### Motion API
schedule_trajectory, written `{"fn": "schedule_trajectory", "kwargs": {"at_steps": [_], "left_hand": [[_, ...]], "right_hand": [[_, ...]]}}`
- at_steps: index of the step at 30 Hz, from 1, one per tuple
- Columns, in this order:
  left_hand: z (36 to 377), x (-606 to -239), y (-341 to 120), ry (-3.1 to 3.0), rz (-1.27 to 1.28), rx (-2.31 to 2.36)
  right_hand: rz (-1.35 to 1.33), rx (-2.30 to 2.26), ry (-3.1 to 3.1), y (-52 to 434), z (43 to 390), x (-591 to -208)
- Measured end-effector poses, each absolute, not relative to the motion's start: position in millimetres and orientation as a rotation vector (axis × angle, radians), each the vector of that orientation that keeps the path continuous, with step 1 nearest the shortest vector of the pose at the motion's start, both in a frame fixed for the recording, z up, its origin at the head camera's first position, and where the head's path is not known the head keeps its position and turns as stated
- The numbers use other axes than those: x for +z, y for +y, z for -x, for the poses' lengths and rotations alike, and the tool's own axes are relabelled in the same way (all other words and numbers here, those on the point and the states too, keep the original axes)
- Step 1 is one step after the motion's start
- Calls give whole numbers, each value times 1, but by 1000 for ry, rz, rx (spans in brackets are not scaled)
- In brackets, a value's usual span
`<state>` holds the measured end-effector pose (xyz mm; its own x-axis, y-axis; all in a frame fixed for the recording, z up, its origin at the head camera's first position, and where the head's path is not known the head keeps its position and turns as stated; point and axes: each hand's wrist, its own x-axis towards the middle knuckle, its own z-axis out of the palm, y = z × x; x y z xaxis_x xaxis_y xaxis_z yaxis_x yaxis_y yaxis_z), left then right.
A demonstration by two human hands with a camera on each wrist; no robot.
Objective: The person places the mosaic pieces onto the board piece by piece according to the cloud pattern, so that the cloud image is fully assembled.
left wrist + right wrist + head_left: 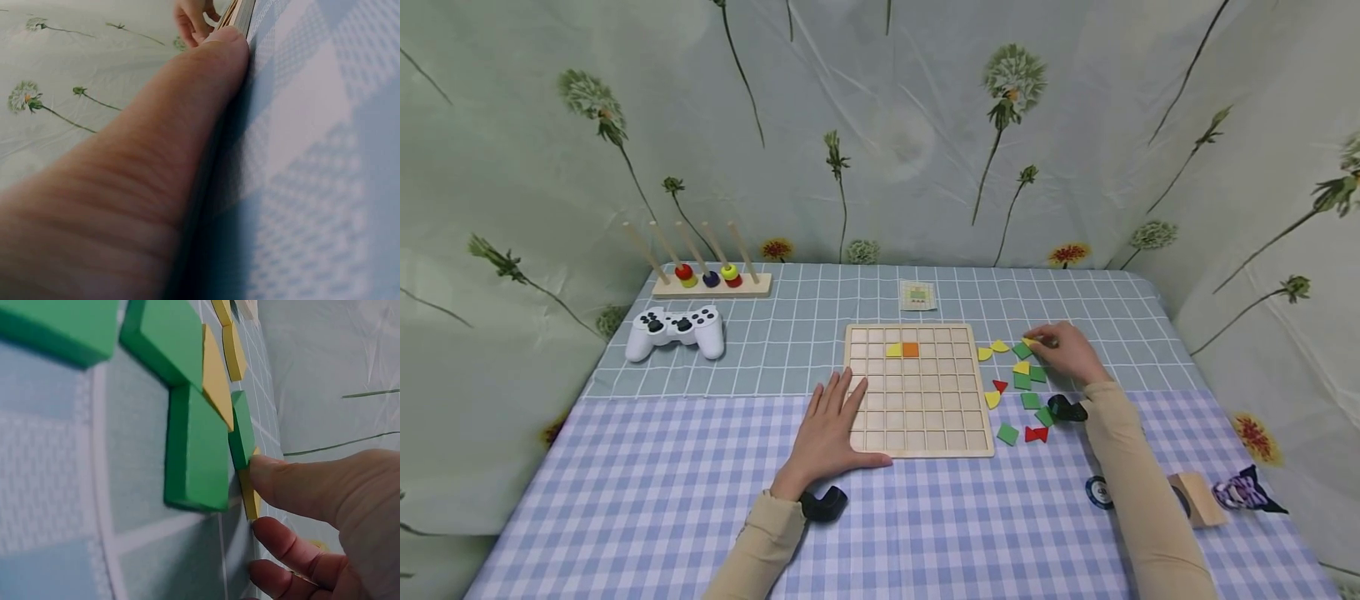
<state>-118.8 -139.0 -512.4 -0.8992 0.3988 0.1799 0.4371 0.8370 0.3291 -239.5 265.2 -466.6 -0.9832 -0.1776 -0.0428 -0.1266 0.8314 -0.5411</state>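
Your left hand (831,425) lies flat on the bench (647,483), fingers (842,392) straight and spread, holding nothing; the fingertips overlap the near-left corner of the board (925,417) and the thumb runs along its near edge. In the left wrist view the thumb (187,125) presses against the board's side.

Your right hand (1067,350) sits right of the board, among the loose tiles. Its fingers are curled, thumb and forefinger pinching a yellow tile (250,494) that lies on the cloth, touching a green tile (240,428). In the head view that yellow tile (1028,341) is at the far edge of the tile cluster, just right of the board's far-right corner.

On the board: one yellow piece (893,351) and one orange square (911,350), side by side in the second row from the far edge.

More green, yellow and red tiles (1036,433) are scattered right of the board. A card (918,295) lies just beyond it; a white gamepad (675,330) and a peg rack (711,283) sit well left of it
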Motion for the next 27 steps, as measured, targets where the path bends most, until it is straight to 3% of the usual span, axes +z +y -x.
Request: {"fn": "schedule_trajectory", "kwargs": {"at_steps": [6,16,27], "left_hand": [[119,-510,-139,-2905,668,-577],[118,-511,-139,-2927,665,-580],[118,-512,-139,-2891,669,-578]], "right_hand": [[262,-916,2929,271,235,-466],[54,-998,2903,273,223,-460],[300,-1251,2966,220,219,-455]]}}
